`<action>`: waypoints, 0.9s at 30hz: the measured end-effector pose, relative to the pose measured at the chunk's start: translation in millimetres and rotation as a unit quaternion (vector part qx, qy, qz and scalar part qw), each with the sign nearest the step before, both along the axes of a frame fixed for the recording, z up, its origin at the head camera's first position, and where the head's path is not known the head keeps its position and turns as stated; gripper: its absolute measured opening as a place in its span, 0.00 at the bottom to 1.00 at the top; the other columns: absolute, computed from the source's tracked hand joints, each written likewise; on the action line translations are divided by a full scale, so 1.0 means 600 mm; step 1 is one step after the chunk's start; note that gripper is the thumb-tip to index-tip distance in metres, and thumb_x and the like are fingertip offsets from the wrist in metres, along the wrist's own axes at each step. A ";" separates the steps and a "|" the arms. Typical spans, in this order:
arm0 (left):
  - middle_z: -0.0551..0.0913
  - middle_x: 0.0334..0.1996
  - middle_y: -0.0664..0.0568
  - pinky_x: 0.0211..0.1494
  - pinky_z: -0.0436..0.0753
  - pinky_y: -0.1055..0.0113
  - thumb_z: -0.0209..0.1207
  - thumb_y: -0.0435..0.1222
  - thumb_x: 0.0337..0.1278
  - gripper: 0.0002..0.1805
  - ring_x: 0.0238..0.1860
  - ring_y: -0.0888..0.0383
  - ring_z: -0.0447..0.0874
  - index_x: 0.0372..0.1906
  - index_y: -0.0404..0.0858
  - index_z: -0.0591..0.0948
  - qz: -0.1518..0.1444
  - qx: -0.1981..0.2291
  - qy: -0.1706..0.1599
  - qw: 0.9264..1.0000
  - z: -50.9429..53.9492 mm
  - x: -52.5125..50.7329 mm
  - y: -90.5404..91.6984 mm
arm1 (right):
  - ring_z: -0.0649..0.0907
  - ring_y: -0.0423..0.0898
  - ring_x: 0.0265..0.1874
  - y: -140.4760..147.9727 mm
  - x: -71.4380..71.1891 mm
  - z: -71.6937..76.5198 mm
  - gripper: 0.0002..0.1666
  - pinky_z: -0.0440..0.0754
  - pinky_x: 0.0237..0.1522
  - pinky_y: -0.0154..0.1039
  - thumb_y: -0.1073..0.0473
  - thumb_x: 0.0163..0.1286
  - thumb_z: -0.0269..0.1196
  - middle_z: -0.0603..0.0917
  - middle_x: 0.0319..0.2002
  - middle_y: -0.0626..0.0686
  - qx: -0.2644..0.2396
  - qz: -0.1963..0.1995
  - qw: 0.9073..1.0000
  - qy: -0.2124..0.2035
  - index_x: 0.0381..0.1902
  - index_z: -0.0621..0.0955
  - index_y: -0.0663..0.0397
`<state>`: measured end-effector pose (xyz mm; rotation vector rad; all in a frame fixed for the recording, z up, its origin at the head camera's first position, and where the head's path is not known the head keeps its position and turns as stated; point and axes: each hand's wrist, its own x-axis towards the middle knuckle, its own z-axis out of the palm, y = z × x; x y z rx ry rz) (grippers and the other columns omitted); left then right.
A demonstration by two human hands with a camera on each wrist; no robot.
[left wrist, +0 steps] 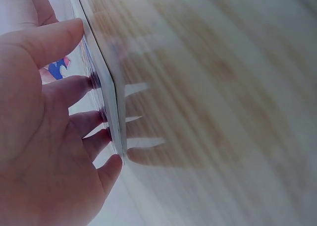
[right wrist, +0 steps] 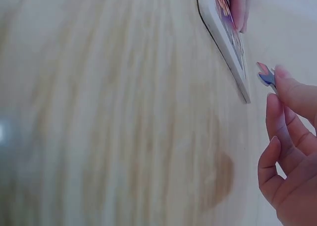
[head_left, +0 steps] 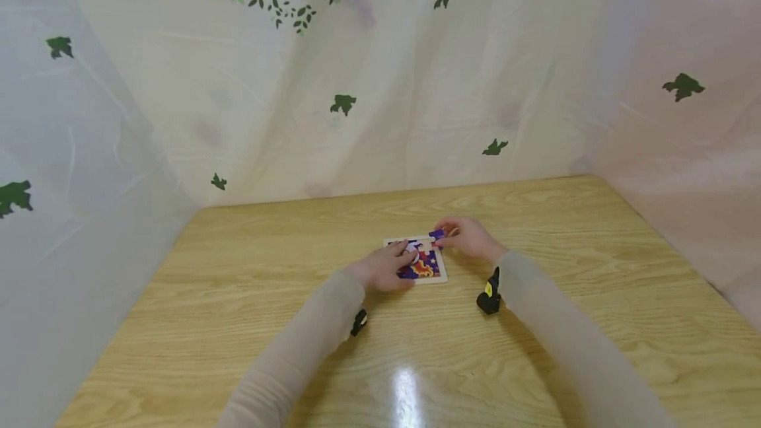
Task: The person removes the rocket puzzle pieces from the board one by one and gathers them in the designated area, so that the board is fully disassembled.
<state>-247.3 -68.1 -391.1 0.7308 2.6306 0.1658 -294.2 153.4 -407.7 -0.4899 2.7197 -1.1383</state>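
From the left, we see the left hand (head_left: 386, 268) laid across the left part of the puzzle tray (head_left: 433, 281), fingers spread and stretched out, gripping nothing. We judge that it is steadying the tray while a piece is being fitted, which we take to be the step in hand.

The tray lies flat on the table (head_left: 267, 349) and is the only container we can make out. Inside its pale rim are puzzle pieces (head_left: 425, 269) in purple, red and orange; those under the left hand are hidden from us. Toward the far right corner a pale patch shows, which we read as unfilled tray floor.

At that corner is the loose piece (right wrist: 267, 78), purple-blue with a reddish part, held by the right hand (head_left: 470, 236). Its thumb and fingertips are closed on the piece in a light pinch; we cannot tell whether the piece touches the tray. The next move, in our judgement, calls for turning the piece to match the gap, lowering it and pressing it flat, without nudging its neighbours.
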 end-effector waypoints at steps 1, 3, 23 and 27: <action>0.44 0.76 0.50 0.76 0.50 0.57 0.50 0.53 0.65 0.37 0.76 0.52 0.42 0.75 0.50 0.52 -0.001 -0.001 0.002 1.000 -0.001 0.000 0.000 | 0.79 0.54 0.44 0.002 0.000 0.001 0.18 0.79 0.39 0.40 0.58 0.65 0.64 0.80 0.44 0.59 0.001 0.003 1.000 0.004 0.51 0.79 0.56; 0.45 0.76 0.50 0.76 0.50 0.57 0.50 0.53 0.65 0.37 0.76 0.52 0.42 0.75 0.50 0.52 -0.004 -0.004 0.004 1.000 -0.001 0.000 -0.001 | 0.79 0.54 0.44 0.007 0.000 0.003 0.19 0.79 0.40 0.40 0.58 0.65 0.64 0.80 0.44 0.59 0.002 0.003 1.000 0.004 0.52 0.79 0.57; 0.43 0.76 0.51 0.76 0.48 0.57 0.49 0.53 0.66 0.36 0.76 0.52 0.41 0.75 0.52 0.52 0.001 0.005 0.002 1.000 -0.008 -0.002 0.002 | 0.78 0.53 0.41 0.106 -0.008 0.023 0.20 0.74 0.39 0.39 0.57 0.66 0.63 0.80 0.41 0.59 0.017 -0.019 0.999 0.034 0.54 0.79 0.60; 0.43 0.76 0.51 0.76 0.48 0.58 0.50 0.52 0.66 0.37 0.76 0.53 0.40 0.75 0.52 0.51 0.006 0.008 -0.004 1.000 -0.005 -0.002 0.002 | 0.78 0.53 0.41 0.126 -0.012 0.022 0.19 0.73 0.40 0.40 0.58 0.66 0.62 0.80 0.42 0.60 0.024 -0.010 0.999 0.038 0.53 0.79 0.61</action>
